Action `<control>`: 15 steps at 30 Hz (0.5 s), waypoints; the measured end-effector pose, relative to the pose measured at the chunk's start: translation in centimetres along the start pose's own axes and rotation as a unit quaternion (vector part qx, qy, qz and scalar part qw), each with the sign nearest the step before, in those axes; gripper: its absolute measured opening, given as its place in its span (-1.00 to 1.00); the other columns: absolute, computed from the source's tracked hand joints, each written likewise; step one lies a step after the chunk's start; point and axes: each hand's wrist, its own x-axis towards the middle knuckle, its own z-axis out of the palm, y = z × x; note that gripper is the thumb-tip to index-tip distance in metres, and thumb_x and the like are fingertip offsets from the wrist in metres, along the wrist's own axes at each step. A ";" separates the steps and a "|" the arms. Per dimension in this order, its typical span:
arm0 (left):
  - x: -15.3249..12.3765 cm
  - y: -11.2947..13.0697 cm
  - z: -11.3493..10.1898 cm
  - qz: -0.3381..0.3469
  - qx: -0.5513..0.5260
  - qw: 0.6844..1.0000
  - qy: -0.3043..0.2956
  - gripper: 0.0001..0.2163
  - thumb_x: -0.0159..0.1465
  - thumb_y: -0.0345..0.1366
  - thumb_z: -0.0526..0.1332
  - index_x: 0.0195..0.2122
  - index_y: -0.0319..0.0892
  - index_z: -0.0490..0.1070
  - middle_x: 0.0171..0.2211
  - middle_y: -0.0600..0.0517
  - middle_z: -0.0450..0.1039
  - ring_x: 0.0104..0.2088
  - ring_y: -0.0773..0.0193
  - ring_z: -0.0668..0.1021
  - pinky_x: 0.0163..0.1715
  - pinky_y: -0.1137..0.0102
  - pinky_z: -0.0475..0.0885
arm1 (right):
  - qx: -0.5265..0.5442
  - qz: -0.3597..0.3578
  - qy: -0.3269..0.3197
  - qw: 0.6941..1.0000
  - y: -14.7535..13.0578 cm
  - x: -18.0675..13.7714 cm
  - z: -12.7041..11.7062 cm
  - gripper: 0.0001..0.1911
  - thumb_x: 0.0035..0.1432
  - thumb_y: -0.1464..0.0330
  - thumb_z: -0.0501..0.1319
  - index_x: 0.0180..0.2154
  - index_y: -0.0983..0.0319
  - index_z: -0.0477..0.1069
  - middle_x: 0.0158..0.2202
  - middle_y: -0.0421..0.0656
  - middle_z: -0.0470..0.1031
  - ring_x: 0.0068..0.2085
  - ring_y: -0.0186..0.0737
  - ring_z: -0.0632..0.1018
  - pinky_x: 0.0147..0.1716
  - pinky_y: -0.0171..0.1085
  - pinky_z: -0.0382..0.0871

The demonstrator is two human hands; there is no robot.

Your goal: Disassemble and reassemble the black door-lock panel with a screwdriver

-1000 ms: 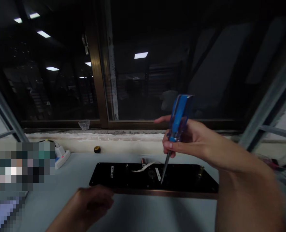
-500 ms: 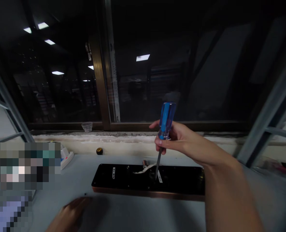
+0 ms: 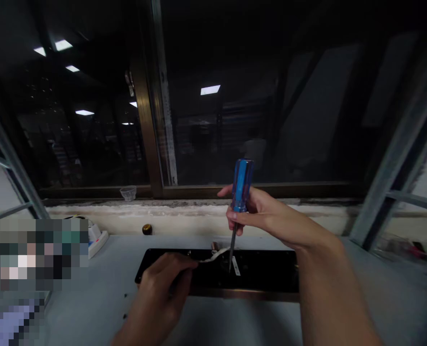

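Observation:
My right hand (image 3: 249, 211) is closed around a screwdriver (image 3: 241, 185) with a clear blue handle, held nearly upright. The shaft points down at the long black panel (image 3: 271, 274) on the table, its tip near a round dark spot beside a white label (image 3: 236, 265). My left hand (image 3: 163, 283) is over the panel's left part, fingers drawn together at the end of a white cable (image 3: 215, 255). Whether the fingertips pinch the cable or only meet it is hard to see. Two small dark pieces (image 3: 125, 316) lie left of the panel.
A brass-coloured knob (image 3: 147, 229) stands at the table's back edge. A clear plastic cup (image 3: 128, 193) sits on the window ledge. At the left is a white power strip (image 3: 98, 244). Grey metal frames (image 3: 383, 206) rise on both sides.
My left hand has moved up and right from the table onto the panel, to the cable's end. Two small dark pieces now show where it was. My right hand keeps the screwdriver at the same spot.

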 end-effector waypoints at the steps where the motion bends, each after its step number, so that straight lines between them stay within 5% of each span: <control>1: 1.1 0.5 0.5 -0.044 -0.023 0.999 -0.019 -0.81 0.17 -0.45 0.06 -0.28 -0.14 0.43 -0.30 0.03 0.50 -0.27 0.29 0.52 -0.24 0.44 0.41 | -0.002 0.001 0.004 1.000 0.0 0.0 0.0 -0.64 0.05 0.37 0.18 -0.09 0.22 0.16 -0.52 -0.30 0.33 -0.48 -0.36 0.40 -0.42 -0.27 0.34; 4: 4.0 1.1 2.0 -0.107 -0.123 0.981 -0.105 -0.76 0.08 -0.47 0.13 -0.20 -0.18 0.41 -0.22 0.02 0.49 -0.21 0.27 0.50 -0.15 0.40 0.37 | 0.002 -0.005 0.002 1.000 0.2 -0.1 -0.1 -0.63 0.02 0.36 0.19 -0.10 0.21 0.18 -0.53 -0.31 0.33 -0.48 -0.34 0.41 -0.44 -0.27 0.35; 8: 6.8 1.2 2.8 -0.051 -0.232 0.929 -0.282 -0.79 0.12 -0.42 0.13 -0.22 -0.26 0.42 -0.30 -0.01 0.50 -0.28 0.28 0.51 -0.26 0.43 0.38 | 0.019 -0.019 -0.045 0.999 0.5 -0.1 -0.4 -0.61 0.03 0.35 0.19 -0.08 0.19 0.17 -0.48 -0.30 0.32 -0.48 -0.36 0.41 -0.43 -0.27 0.35; 15: 8.6 1.4 1.7 0.078 -0.112 0.932 -0.335 -0.88 0.13 -0.47 0.13 -0.38 -0.22 0.46 -0.41 0.09 0.46 -0.38 0.38 0.46 -0.31 0.52 0.31 | 0.023 0.004 -0.076 0.997 0.0 -0.1 -0.2 -0.58 -0.04 0.39 0.23 -0.09 0.20 0.20 -0.48 -0.31 0.32 -0.49 -0.39 0.39 -0.43 -0.29 0.33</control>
